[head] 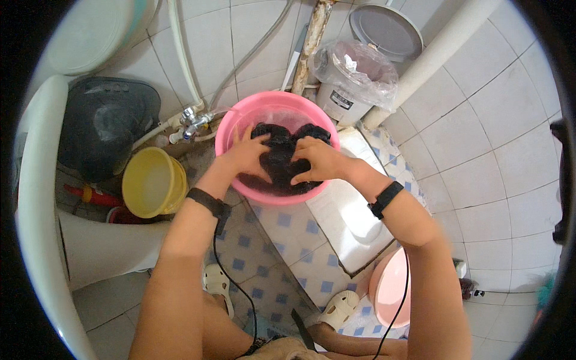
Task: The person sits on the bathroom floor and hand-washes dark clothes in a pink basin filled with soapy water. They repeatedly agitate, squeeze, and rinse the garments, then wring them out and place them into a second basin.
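A pink plastic basin (pixel 270 198) stands on the floor before me, holding water and a wet black cloth item (pixel 283 155). My left hand (pixel 247 155) is at the basin's left side, fingers spread and touching the cloth's left edge. On the right part of the cloth rests my right hand (pixel 319 157), thumb and fingers apart with dark fabric between them; whether it grips is unclear. Part of the cloth lies under water and both hands. A metal tap (pixel 195 120) on the left points at the basin, and a thin clear stream seems to run from it.
A squat toilet (pixel 355 216) lies right of the basin, with a lined waste bin (pixel 346 90) behind it. On the left are a yellow bucket (pixel 150 182) and a dark grey plastic basin (pixel 108 121). A pale pink basin (pixel 391 288) sits near my right arm. Cables hang from both wristbands.
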A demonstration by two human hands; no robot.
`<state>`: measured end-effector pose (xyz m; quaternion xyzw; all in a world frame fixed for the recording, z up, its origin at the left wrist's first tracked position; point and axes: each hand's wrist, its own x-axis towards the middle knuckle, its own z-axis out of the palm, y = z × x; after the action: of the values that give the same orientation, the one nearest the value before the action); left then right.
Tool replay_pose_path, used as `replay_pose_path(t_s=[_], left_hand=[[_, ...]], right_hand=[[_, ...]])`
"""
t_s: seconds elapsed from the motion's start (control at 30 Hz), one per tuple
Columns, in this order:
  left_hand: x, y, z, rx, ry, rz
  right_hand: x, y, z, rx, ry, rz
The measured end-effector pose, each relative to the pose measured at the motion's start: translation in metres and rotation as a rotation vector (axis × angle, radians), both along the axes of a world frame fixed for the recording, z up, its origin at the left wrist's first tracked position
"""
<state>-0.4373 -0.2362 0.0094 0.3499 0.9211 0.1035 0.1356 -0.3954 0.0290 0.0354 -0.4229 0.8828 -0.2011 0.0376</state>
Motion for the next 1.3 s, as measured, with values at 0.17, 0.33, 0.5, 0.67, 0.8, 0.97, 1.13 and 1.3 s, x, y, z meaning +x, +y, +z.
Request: replay_pose_path(t_s=[0.17,0.33,0.5,0.67,0.8,0.97,1.13,1.3], left_hand=[[0.008,0.003,-0.026,0.053,-0.318,0.284],[0.005,0.004,-0.059,-0.053,-0.278,0.105],[-0.005,0.006,-0.071,-0.021,-0.368,0.069],[-0.018,0.014,-0.078,-0.048,-0.472,0.062],[-0.028,0.023,-0.091,-0.134,-0.410,0.075],[-0.033,0.031,-0.099,-0.326,-0.343,0.066],[-0.022,0.027,-0.093,-0.203,-0.211,0.173],[-0.017,0.031,-0.089,0.130,-0.191,0.554]], right_hand=[[0.014,0.011,-0.047,0.176,-0.169,-0.546],[0.005,-0.007,-0.076,0.534,-0.343,-0.452],[-0.012,-0.016,-0.100,0.678,-0.412,-0.428],[-0.021,-0.028,-0.119,0.763,-0.445,-0.404],[-0.028,-0.033,-0.131,0.791,-0.398,-0.399],[-0.045,-0.026,-0.163,0.841,-0.463,-0.220],[-0.046,-0.015,-0.194,0.610,-0.221,-0.314],[-0.035,0.000,-0.185,0.203,-0.219,-0.759]])
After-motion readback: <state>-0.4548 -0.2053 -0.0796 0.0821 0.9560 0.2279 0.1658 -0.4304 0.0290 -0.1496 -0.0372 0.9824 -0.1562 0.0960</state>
